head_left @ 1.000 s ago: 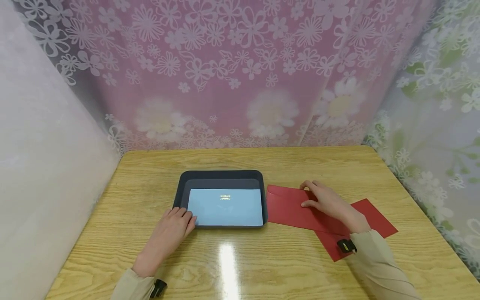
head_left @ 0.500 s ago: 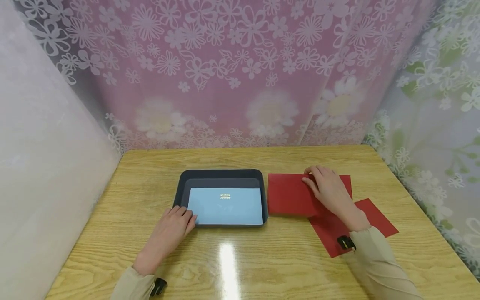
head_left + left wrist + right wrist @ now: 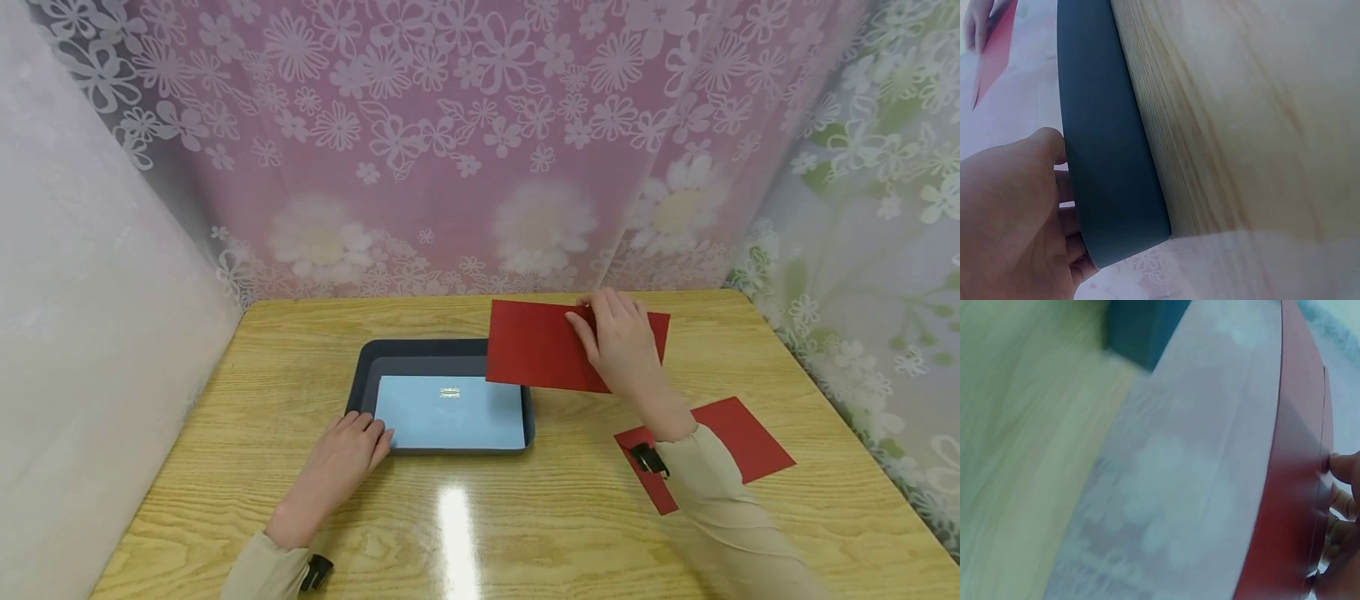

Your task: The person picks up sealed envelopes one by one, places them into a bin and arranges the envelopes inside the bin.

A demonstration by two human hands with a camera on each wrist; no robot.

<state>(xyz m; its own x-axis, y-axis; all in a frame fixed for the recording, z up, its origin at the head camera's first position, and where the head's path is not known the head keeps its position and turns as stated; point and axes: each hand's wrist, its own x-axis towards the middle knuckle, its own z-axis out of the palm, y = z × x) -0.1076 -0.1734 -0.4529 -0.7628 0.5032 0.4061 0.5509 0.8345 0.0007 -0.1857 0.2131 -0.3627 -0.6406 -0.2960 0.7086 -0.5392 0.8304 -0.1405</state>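
Note:
My right hand (image 3: 622,346) pinches a red envelope (image 3: 532,346) by its far long edge and holds it above the table. The envelope's left end overhangs the right side of a dark grey tray (image 3: 431,347). In the right wrist view, the fingertips (image 3: 1340,467) lie along the edge of the red paper. My left hand (image 3: 341,458) grips the tray's near left corner; in the left wrist view, thumb and fingers are on either side of the wall. Inside the tray lies a flat light blue rectangular paper piece (image 3: 450,425) with small gold print.
Another red envelope (image 3: 742,442) lies askew on the wooden table (image 3: 555,517) at the right, partly hidden under my right forearm. Floral curtains (image 3: 465,167) hang behind and at the right. A pale sheet (image 3: 97,292) borders the left side.
My right hand has lifted the upper red envelope off the other one and carried it left and away from me, towards the tray. The left hand stays on the tray corner.

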